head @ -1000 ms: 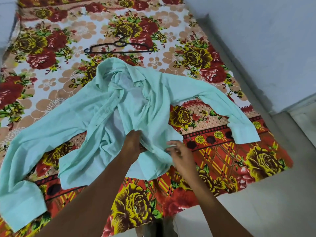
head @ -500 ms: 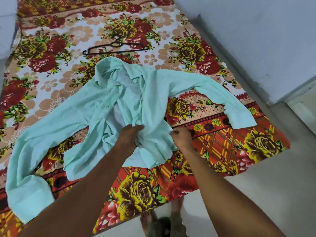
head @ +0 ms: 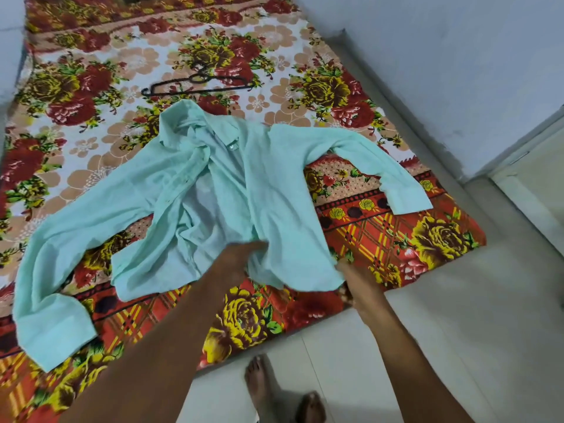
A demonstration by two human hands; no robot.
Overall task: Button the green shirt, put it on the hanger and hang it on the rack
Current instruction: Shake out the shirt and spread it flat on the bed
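Head view: the green shirt (head: 268, 190) lies open and front-up on the floral bedspread (head: 396, 239), sleeves spread to either side, its hem nearest the person. The left hand (head: 241, 257) is closed on the bunched front edge near the hem. The right hand (head: 355, 274), just right of it, seems to pinch the hem corner, though cloth hides the fingertips.

The fabric looks thin, light and limp, so it will likely crumple and slide unless pulled flat. The stiffer front bands and collar seem the best places to take hold for buttoning.

Count: one shirt, and one black hanger (head: 198, 83) lying well beyond both hands, past the collar. No rack is visible. Two bare feet (head: 283, 392) stand below the hands.
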